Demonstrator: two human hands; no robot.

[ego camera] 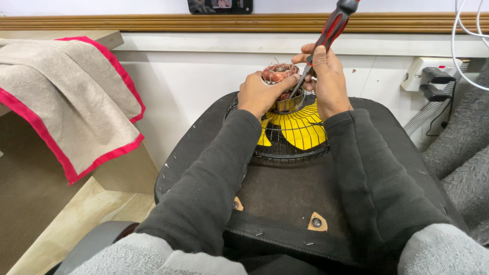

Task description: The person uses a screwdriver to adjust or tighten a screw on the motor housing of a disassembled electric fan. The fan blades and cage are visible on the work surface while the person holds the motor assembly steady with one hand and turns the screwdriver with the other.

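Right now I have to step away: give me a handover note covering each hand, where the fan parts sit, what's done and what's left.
Left hand: grips the side of the exposed copper-wound motor.
Right hand: holds the red-and-black screwdriver, tip down at the motor's metal housing.
The fan, yellow blades inside a black wire guard, lies on the upturned black chair seat.
Done: the motor windings are bare.
Left: the motor sits on the fan.

Both arms reach forward in dark sleeves toward the upper middle of the frame, hands close together. The left hand (261, 94) curls in a grip – the right hand (326, 76) is closed too, knuckles up.
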